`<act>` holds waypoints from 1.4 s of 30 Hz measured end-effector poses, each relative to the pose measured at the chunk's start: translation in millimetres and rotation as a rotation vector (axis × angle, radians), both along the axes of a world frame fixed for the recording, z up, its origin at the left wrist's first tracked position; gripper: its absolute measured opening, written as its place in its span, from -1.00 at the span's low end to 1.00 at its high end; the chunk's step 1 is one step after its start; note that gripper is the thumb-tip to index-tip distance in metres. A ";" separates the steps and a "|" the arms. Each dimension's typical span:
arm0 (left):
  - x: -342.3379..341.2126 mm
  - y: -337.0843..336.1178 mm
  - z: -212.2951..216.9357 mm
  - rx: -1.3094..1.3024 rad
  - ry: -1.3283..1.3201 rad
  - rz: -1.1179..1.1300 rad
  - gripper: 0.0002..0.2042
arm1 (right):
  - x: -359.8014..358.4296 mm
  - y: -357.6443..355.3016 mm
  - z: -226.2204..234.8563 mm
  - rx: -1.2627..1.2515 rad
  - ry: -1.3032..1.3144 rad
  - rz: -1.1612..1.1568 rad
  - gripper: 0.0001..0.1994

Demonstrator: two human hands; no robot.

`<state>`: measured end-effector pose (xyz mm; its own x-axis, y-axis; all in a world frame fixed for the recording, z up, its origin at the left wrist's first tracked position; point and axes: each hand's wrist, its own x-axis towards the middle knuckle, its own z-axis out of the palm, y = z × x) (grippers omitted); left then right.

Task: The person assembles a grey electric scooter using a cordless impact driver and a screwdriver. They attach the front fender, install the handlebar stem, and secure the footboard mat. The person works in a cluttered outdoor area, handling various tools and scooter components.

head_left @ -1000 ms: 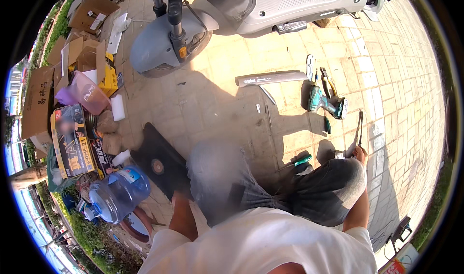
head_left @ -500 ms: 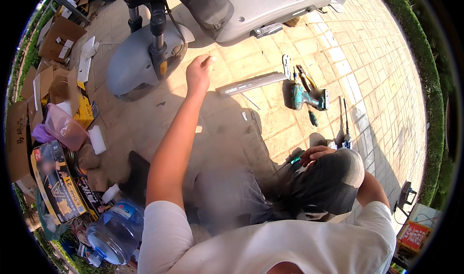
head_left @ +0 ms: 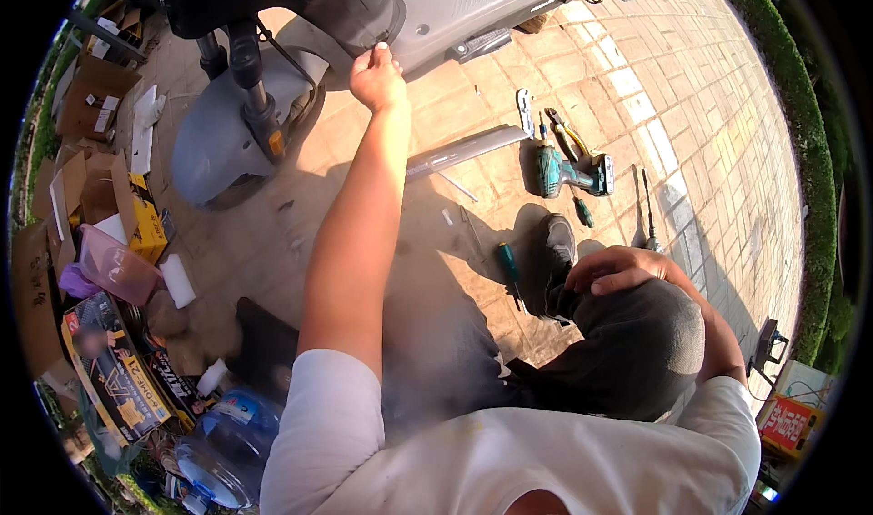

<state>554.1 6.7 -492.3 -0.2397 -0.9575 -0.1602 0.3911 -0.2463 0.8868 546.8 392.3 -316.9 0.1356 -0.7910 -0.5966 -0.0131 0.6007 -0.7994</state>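
Note:
My left hand [head_left: 378, 80] reaches up to the lower edge of the grey scooter [head_left: 436, 24], beside its dark front panel [head_left: 355, 10]. Its fingertips are pinched together at that edge; whatever they may hold is too small to make out. My right hand [head_left: 620, 268] rests on my bent right knee with its fingers draped loosely and nothing visible in them. Left of my shoe [head_left: 560, 240] is a green-handled screwdriver [head_left: 507, 262], apart from the hand. A long grey trim strip [head_left: 468, 149] lies on the paving below the scooter.
Right of the strip lie a teal cordless drill [head_left: 564, 171], yellow-handled pliers [head_left: 568, 135] and a short green screwdriver [head_left: 583, 211]. Cardboard boxes [head_left: 100, 188], a pink plastic bin [head_left: 123, 265] and a large water bottle [head_left: 227, 438] crowd the left side. A hedge [head_left: 814, 197] borders the right.
My left hand has moved up and forward onto the scooter's lower edge. The green screwdriver, earlier at my right hand's fingers, is now apart from them. My right hand has settled on the knee.

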 end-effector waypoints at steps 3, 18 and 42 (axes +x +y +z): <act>4.1 -8.2 -1.5 -0.085 -0.080 -0.023 -0.85 | -17.6 -7.2 -28.3 0.018 -0.090 0.127 -0.56; 30.3 -39.0 -1.0 -0.624 -0.720 0.069 -0.50 | -102.6 -58.7 -145.8 -0.117 -0.361 0.353 -0.58; 50.3 12.2 9.8 -0.252 -0.649 -0.229 -0.84 | -117.0 -104.0 -252.7 -0.052 -0.119 0.147 -0.56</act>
